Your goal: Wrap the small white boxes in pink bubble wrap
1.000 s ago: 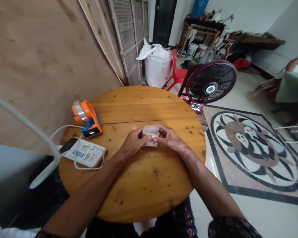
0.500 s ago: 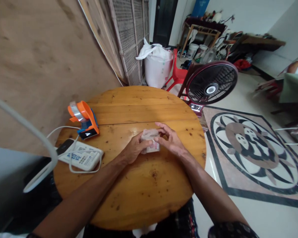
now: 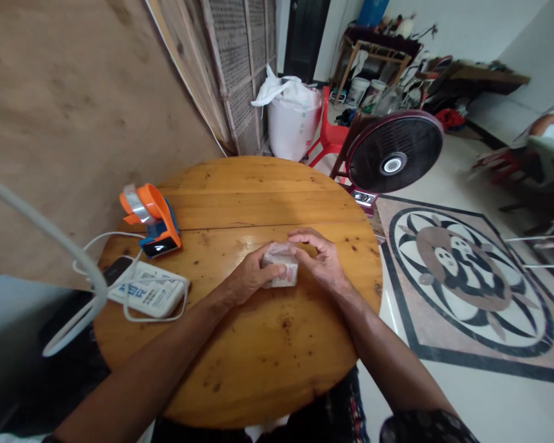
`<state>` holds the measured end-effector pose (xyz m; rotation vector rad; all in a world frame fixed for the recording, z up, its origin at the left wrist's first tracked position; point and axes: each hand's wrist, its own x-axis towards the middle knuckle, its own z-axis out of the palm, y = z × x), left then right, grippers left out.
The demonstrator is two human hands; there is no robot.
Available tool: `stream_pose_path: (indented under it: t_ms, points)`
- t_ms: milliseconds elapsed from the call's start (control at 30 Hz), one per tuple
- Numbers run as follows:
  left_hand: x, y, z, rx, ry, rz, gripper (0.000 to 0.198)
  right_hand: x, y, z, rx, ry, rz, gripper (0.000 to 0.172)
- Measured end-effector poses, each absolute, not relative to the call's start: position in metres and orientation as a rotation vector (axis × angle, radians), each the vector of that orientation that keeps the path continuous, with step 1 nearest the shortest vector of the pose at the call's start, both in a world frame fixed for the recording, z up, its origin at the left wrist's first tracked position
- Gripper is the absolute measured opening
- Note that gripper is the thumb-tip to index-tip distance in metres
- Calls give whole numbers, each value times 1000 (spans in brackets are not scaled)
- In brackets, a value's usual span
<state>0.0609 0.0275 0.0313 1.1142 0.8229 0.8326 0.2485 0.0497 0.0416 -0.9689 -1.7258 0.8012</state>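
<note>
Head view: pinching a small, whitish, box-shaped packet with reddish print [image 3: 290,276] between thumb and fingers of the left grip [image 3: 250,275], near the middle of a round, yellow-brown wooden bench [image 3: 258,351]. Holding the right grip [image 3: 324,262] loosely spread just beside it; cannot tell whether touching. Showing, at left, an orange-and-blue plastic tape dispenser [image 3: 154,200].

Faint glare touches the tabletop [image 3: 277,344]; outer edges look stretched.
</note>
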Motion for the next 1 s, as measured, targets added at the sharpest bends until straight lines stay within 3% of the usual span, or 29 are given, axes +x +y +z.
stream_pose_path:
  t_ms: [600,1000]
  points:
    - [62,32,37,1278,901,773,53,245,41,45,-1021,-1519,980,18]
    - [61,32,40,1279,852,756,51,242,37,45,-1078,-1484,871,17]
